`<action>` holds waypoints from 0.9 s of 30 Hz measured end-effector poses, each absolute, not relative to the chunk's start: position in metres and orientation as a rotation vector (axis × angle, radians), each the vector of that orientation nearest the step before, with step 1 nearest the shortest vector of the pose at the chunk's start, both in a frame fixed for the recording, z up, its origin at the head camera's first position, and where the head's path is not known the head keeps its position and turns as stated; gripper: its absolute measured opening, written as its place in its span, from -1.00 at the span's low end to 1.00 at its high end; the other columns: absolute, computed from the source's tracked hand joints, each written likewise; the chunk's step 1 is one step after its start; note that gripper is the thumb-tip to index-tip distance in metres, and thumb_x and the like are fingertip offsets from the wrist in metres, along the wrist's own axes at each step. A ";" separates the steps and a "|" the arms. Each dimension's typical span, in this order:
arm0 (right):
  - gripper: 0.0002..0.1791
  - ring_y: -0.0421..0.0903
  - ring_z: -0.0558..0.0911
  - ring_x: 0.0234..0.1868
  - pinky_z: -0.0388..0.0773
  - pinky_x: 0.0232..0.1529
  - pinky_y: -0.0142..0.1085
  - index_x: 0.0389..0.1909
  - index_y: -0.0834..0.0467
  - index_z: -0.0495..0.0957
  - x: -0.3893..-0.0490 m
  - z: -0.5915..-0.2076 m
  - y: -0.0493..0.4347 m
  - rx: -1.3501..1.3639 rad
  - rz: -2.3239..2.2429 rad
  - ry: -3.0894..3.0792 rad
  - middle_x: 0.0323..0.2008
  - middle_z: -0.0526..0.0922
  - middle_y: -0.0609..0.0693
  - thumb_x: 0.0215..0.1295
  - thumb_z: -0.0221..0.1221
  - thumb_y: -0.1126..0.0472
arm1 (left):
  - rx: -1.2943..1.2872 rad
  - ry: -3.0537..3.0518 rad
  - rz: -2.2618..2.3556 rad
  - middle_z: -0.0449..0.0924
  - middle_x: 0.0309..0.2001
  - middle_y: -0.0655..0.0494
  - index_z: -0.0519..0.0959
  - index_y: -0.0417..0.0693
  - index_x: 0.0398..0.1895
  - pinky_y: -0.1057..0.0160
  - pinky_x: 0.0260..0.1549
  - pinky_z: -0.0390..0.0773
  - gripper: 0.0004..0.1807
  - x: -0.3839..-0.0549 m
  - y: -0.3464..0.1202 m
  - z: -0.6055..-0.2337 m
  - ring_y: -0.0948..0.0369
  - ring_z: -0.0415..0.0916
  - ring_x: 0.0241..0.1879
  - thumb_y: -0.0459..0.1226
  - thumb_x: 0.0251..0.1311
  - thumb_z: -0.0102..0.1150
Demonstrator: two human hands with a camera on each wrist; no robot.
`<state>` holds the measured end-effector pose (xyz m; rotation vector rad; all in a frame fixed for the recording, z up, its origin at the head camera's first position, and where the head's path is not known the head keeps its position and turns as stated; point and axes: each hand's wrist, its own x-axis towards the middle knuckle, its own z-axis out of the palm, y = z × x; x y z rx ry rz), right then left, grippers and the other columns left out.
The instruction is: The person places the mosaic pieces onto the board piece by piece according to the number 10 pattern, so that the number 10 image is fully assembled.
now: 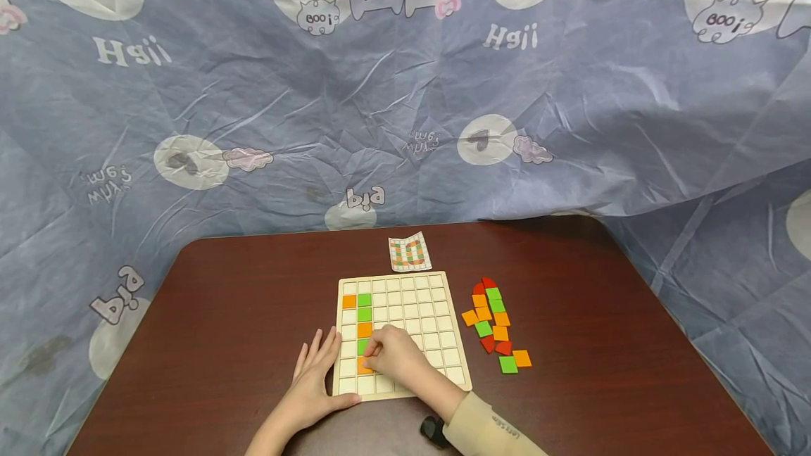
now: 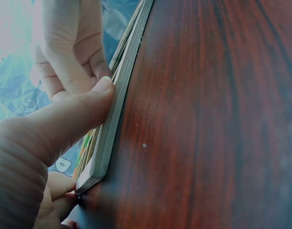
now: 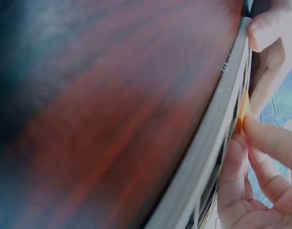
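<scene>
With the right hand [image 1: 395,354], seen from the head, pinches an orange tile [image 1: 364,365] at the grid board [image 1: 412,298], in the second column from the left edge and the second row from the near edge. Rests the left hand [image 1: 310,382], fingers straight and spread, along the board's left edge, thumb on the near edge by the near left corner. Shows placed tiles [image 1: 364,314] too: one orange in the leftmost column, and two green, one orange and one green running down the next. Has loose tiles [image 1: 497,306] in green, orange and red lying off the board's right edge, a patterned card [image 1: 410,253] between the board's far edge and that of the table [image 1: 241,287], a black object [image 1: 434,432] off the board's near right corner beside a beige sleeve [image 1: 488,428], and a printed cloth [image 1: 355,104] hanging behind. From the left wrist, shows the left thumb laid on the board's near edge, other fingertips by the corner, right hand beyond. From the right wrist, shows the orange tile gripped between right thumb and fingers at the board's face; cannot tell whether flat in its cell.
</scene>
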<state>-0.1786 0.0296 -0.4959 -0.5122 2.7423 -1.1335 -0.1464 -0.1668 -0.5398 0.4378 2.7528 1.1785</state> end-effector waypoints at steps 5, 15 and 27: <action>-0.84 -0.37 0.39 -0.52 0.40 -0.47 -0.54 -0.54 0.14 0.64 -0.177 -0.496 0.028 -0.524 -1.094 2.792 -0.52 0.48 -0.12 0.00 0.47 0.33 | 0.431 2.738 1.188 -0.06 0.57 -0.10 0.06 -0.17 0.54 0.12 0.47 -0.56 0.25 -0.147 -0.166 -0.539 -0.16 -0.33 0.57 0.11 -0.17 0.53; -0.89 -0.35 0.47 -0.54 0.43 -0.48 -0.48 -0.48 0.10 0.65 -0.180 -0.492 0.038 -0.410 -1.274 2.622 -0.52 0.57 -0.15 0.09 0.42 0.25 | 0.443 2.767 1.165 -0.04 0.56 -0.12 0.07 -0.19 0.54 0.39 0.39 -0.65 0.25 -0.146 -0.166 -0.540 -0.19 -0.28 0.56 0.10 -0.17 0.53; -0.88 -0.13 0.60 -0.47 0.49 -0.43 -0.36 -0.34 0.15 0.66 -0.201 -0.472 0.078 -0.244 -1.490 2.510 -0.48 0.65 -0.06 0.20 0.34 0.18 | 0.420 2.741 1.175 -0.07 0.57 -0.10 0.04 -0.19 0.55 0.12 0.46 -0.58 0.27 -0.147 -0.166 -0.540 -0.17 -0.33 0.57 0.10 -0.18 0.54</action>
